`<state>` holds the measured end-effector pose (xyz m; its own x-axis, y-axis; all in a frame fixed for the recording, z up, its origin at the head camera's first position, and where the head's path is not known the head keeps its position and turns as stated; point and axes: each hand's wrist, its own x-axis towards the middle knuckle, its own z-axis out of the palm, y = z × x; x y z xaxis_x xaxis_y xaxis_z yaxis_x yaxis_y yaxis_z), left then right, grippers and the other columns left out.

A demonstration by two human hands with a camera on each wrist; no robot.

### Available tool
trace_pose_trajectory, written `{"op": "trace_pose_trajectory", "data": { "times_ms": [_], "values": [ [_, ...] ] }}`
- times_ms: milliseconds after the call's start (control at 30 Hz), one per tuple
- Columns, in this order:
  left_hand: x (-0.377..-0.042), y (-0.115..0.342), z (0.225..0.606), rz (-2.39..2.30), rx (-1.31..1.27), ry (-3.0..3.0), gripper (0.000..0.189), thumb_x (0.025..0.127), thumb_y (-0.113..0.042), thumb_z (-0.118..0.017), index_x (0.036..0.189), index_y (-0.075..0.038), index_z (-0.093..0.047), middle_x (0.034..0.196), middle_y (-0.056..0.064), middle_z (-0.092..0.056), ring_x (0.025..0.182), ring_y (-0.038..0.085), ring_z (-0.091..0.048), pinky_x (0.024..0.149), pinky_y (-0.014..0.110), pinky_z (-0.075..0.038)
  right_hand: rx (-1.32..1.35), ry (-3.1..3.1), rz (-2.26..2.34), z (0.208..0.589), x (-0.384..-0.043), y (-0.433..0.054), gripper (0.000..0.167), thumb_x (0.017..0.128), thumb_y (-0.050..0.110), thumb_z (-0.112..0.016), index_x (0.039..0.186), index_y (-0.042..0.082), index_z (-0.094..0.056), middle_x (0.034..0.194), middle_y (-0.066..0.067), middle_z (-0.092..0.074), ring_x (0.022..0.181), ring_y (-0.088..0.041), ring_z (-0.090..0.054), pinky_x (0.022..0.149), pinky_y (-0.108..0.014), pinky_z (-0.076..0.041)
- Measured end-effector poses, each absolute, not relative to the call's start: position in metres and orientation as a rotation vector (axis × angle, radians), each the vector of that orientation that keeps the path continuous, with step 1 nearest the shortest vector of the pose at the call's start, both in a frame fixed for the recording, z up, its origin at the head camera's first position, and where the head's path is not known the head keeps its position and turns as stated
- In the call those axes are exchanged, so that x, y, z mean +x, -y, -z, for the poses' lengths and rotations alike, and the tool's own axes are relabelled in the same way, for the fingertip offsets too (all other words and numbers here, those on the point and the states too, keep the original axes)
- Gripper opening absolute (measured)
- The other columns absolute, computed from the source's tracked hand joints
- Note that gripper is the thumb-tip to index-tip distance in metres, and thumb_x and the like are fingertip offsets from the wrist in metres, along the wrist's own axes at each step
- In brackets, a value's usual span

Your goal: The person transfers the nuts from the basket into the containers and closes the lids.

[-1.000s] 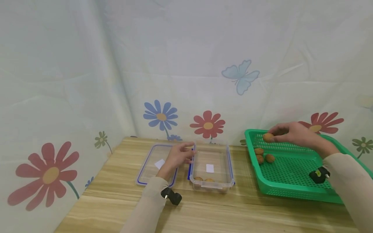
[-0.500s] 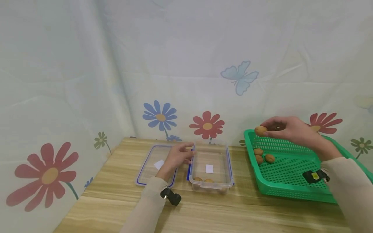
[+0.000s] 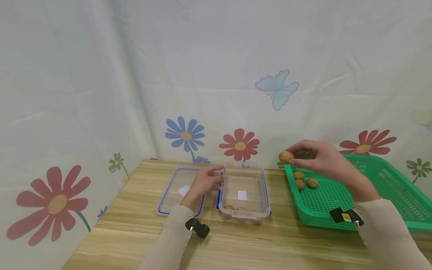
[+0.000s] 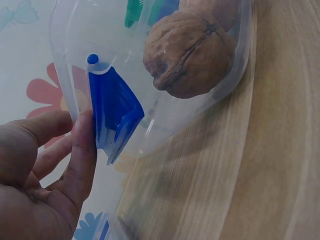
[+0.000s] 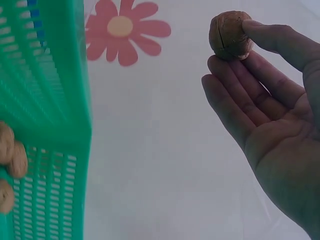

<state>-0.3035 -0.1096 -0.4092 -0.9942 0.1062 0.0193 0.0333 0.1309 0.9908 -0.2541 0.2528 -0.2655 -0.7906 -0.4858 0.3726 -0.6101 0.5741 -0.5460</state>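
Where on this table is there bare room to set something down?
The table is bare in front of the clear box, left of the lid, and in a narrower strip between box and green basket. It is crowded between lid and box, where the left grip sits, and at the basket's left end, where three walnuts lie.

Right fingers (image 3: pixel 302 164) pinch a walnut (image 3: pixel 286 157) — aloft; left fingers (image 3: pixel 216 168) touch the clear box (image 3: pixel 244 215)

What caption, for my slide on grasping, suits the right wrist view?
A walnut pinched in the right hand, with three more walnuts in a green basket.
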Motion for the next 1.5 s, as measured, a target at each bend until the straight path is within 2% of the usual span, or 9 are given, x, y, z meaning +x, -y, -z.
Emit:
{"op": "trace_pose_trajectory", "data": {
  "times_ms": [300, 633, 800, 967, 1200, 1500],
  "values": [
    [-0.303, 0.11, 0.409, -2.018, 0.137, -2.343, 0.047, 0.101, -0.007, -0.073, 0.146, -0.001, -0.062, 0.115, 0.023, -0.072, 0.087, 0.022, -0.072, 0.073, 0.032, -0.067, 0.948, 2.634, -1.075, 0.283, -0.243, -0.22, 0.029, 0.098, 0.015, -0.08, 0.125, 0.011, -0.075, 0.113, 0.002, -0.074, 0.103, -0.017, -0.072, 0.092, -0.035, -0.061],
    [-0.305, 0.111, 0.409, -1.995, 0.123, -2.36, 0.046, 0.101, -0.008, -0.074, 0.146, -0.003, -0.063, 0.114, 0.02, -0.072, 0.09, 0.023, -0.072, 0.073, 0.032, -0.067, 0.975, 2.639, -1.163, 0.303, -0.243, -0.191, 0.03, 0.096, 0.017, -0.083, 0.124, 0.007, -0.075, 0.112, 0.001, -0.073, 0.103, -0.018, -0.07, 0.094, -0.039, -0.062],
    [-0.305, 0.111, 0.41, -2.022, 0.136, -2.348, 0.047, 0.101, -0.007, -0.074, 0.146, -0.001, -0.062, 0.114, 0.022, -0.072, 0.088, 0.022, -0.071, 0.073, 0.034, -0.067, 1.021, 2.634, -1.204, 0.313, -0.247, -0.175, 0.032, 0.095, 0.014, -0.083, 0.124, 0.003, -0.074, 0.112, -0.002, -0.074, 0.102, -0.021, -0.071, 0.096, -0.046, -0.062],
    [-0.304, 0.11, 0.41, -2.024, 0.125, -2.337, 0.047, 0.101, -0.007, -0.074, 0.146, -0.002, -0.063, 0.114, 0.022, -0.072, 0.088, 0.022, -0.071, 0.073, 0.032, -0.067, 1.092, 2.616, -1.218, 0.326, -0.252, -0.163, 0.029, 0.097, 0.014, -0.081, 0.123, 0.003, -0.074, 0.111, -0.001, -0.074, 0.101, -0.019, -0.071, 0.094, -0.042, -0.063],
    [-0.303, 0.109, 0.409, -2.018, 0.132, -2.339, 0.046, 0.101, -0.007, -0.073, 0.146, -0.001, -0.063, 0.115, 0.022, -0.073, 0.09, 0.024, -0.072, 0.073, 0.033, -0.067, 1.138, 2.613, -1.285, 0.339, -0.258, -0.147, 0.027, 0.097, 0.013, -0.08, 0.122, 0.003, -0.074, 0.112, -0.003, -0.074, 0.102, -0.022, -0.071, 0.096, -0.049, -0.062],
    [-0.303, 0.109, 0.409, -2.031, 0.152, -2.336, 0.047, 0.1, -0.007, -0.075, 0.145, 0.0, -0.062, 0.115, 0.022, -0.074, 0.091, 0.027, -0.073, 0.076, 0.037, -0.067, 1.156, 2.609, -1.269, 0.36, -0.264, -0.13, 0.027, 0.096, 0.013, -0.082, 0.12, 0.004, -0.075, 0.111, -0.004, -0.073, 0.1, -0.02, -0.071, 0.094, -0.043, -0.063]
  ]
}}
